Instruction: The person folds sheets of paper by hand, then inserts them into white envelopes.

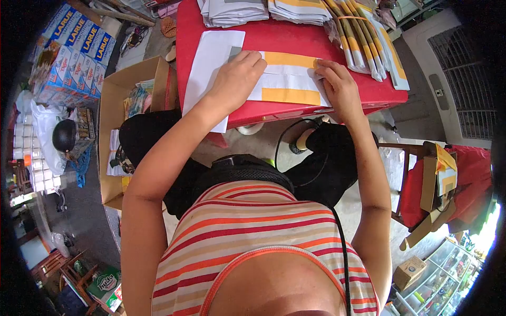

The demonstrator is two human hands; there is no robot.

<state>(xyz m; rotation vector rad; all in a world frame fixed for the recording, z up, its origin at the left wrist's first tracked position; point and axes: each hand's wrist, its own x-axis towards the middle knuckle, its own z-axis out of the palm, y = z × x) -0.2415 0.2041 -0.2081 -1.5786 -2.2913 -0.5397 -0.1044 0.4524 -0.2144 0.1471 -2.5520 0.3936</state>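
Observation:
A white folded paper sheet (287, 79) with yellow bands along its long sides lies near the front edge of the red table. My left hand (238, 78) has its fingers curled onto the left end of this sheet. At the right end, my right hand (340, 88) grips the edge, with the thumb side toward the sheet; part of the fingertips is hidden. Beneath my left hand, another white sheet (211, 58) with a grey patch lies slanted and hangs over the table edge.
On the red table (190, 23) stand paper stacks (234, 11) and a banded bundle of yellow-and-white paper pieces (358, 37). A cardboard box (113, 89) stands at the left, near stacked blue beer cartons (79, 31). A grey vented panel (432, 79) is at the right.

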